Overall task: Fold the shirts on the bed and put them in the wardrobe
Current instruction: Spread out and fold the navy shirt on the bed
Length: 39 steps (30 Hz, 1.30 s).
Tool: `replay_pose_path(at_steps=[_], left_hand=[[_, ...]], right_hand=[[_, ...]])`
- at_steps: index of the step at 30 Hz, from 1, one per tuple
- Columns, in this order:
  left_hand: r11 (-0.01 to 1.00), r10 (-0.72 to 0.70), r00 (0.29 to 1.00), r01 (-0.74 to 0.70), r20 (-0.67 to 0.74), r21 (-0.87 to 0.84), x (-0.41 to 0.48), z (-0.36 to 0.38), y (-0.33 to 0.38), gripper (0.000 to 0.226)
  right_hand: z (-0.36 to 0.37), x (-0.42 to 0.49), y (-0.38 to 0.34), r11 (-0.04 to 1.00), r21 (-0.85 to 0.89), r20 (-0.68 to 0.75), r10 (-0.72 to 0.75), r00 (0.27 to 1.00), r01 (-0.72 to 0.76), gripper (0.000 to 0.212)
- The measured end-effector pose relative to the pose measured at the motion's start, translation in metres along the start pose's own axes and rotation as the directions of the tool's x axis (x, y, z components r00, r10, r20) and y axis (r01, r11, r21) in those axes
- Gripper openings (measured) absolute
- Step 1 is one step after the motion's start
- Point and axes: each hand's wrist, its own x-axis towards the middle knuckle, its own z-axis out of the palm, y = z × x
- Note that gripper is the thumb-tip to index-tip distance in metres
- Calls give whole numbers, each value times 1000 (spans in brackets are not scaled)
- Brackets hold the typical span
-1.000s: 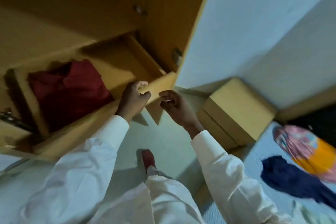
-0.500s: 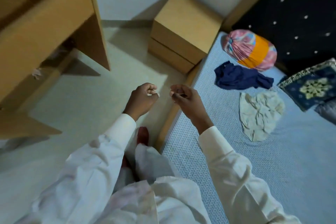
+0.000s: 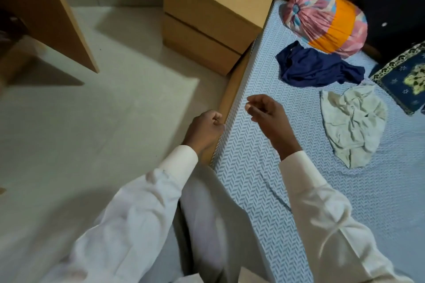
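Note:
Two crumpled shirts lie on the bed (image 3: 253,167), which has a blue zigzag sheet: a navy shirt (image 3: 315,66) farther back and a pale grey-white shirt (image 3: 354,122) nearer me. My left hand (image 3: 204,131) hovers at the bed's wooden edge, fingers curled and holding nothing. My right hand (image 3: 266,115) hangs over the sheet, fingers loosely curled and empty, left of the pale shirt. The wardrobe (image 3: 46,14) shows only as a wooden panel at the upper left.
A wooden bedside cabinet (image 3: 213,14) stands against the wall beside the bed's head. A pink, blue and orange bolster (image 3: 324,20) lies at the head of the bed. A dark patterned cushion (image 3: 407,80) sits at the right edge. Pale floor (image 3: 92,133) spreads to the left.
Both hands let go of the wardrobe drawer holding a red garment. My view swung from the wardrobe down to the bed, and my hands now hang empty near the bed edge.

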Motion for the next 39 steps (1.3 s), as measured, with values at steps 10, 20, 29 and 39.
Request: replay_pose_path(at_steps=[10, 20, 29, 39], left_hand=[[840, 174, 960, -262, 222, 475, 14, 105, -19, 44], [505, 62, 942, -315, 330, 804, 58, 179, 15, 88], [195, -31, 947, -309, 320, 931, 158, 218, 65, 125], [98, 53, 951, -308, 305, 946, 187, 234, 54, 114]], right_hand=[[-26, -35, 164, 992, 128, -72, 3, 997, 6, 37], [-88, -6, 256, 980, -193, 19, -41, 999, 44, 59], [-139, 124, 268, 844, -531, 173, 20, 985, 76, 78], [-132, 304, 253, 524, -839, 186, 20, 982, 149, 28]])
